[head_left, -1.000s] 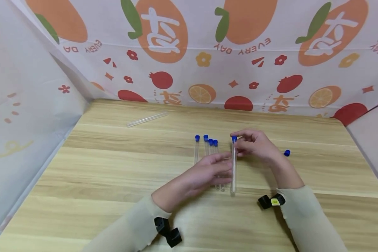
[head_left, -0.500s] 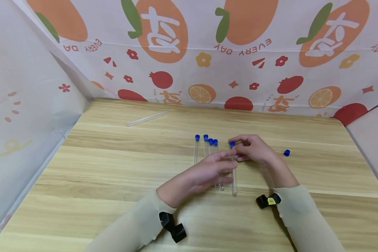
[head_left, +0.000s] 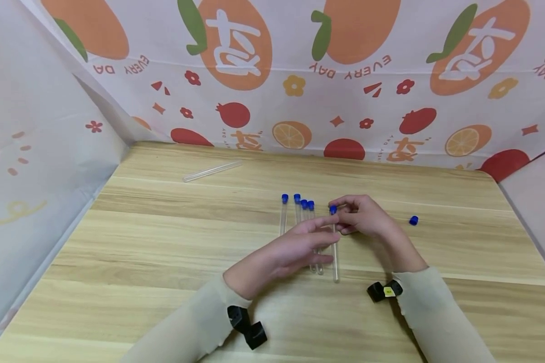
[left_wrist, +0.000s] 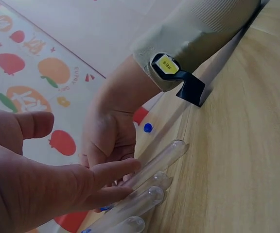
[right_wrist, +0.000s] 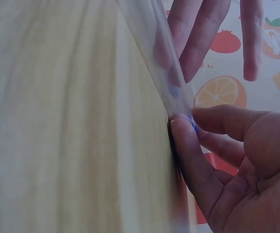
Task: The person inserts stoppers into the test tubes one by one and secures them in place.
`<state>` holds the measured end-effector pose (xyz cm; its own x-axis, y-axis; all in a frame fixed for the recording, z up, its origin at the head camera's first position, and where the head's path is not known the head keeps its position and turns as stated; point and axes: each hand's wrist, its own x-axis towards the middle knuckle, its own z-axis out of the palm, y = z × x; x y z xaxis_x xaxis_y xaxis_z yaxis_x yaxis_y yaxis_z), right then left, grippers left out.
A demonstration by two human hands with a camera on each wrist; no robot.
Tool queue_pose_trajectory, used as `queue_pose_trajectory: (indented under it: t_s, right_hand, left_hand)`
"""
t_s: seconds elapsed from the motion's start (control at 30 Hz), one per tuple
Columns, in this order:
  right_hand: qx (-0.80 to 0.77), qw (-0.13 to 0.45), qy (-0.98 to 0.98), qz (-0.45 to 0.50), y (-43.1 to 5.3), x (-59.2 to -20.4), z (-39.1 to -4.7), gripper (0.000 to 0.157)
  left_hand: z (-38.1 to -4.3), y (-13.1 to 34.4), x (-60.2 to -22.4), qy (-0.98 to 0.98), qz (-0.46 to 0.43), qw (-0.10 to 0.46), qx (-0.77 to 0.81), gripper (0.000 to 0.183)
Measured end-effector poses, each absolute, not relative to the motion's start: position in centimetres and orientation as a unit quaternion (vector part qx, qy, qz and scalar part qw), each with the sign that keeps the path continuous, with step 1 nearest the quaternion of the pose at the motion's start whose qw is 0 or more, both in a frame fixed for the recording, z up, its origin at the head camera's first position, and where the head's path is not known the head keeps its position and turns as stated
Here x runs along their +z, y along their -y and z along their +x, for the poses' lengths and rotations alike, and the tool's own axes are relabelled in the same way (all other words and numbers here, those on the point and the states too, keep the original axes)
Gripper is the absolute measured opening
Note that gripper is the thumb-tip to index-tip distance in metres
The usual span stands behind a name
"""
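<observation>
In the head view my right hand pinches a clear test tube near its blue cap. The tube lies lengthwise over the table, its rounded end toward me. My left hand reaches across from the left with fingers extended, the fingertips right at that tube. Under and beyond the left hand lie several more blue-capped test tubes, side by side and partly hidden. The left wrist view shows their rounded ends below the fingers. In the right wrist view, thumb and finger meet at the tube's capped end.
A loose blue cap lies on the wooden table right of the right hand. An uncapped clear tube rests at the back left. A fruit-print cloth hangs behind the table's far edge.
My right hand has lowered the capped tube and drawn it slightly toward me and left, beside the others. My left hand has shifted a little to the right, its fingers now overlapping the tube.
</observation>
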<state>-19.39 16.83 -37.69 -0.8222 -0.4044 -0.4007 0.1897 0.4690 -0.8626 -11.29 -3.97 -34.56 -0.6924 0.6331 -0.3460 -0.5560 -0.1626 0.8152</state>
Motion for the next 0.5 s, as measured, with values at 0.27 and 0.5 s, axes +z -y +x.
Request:
queue_pose_trajectory:
  t_s: [0.27, 0.5]
  right_hand:
    - [-0.505, 0.29, -0.809, -0.074, -17.2, -37.4, -19.4, 0.038]
    - [-0.462, 0.215, -0.856, -0.091, -20.2, -34.9, -19.5, 0.043]
  left_hand:
    - [-11.2, 5.5, -33.8, -0.505, 0.032, 0.383, 0.773, 0.059]
    - [-13.0, 11.7, -32.2, -0.569, 0.052, 0.291, 0.767, 0.049]
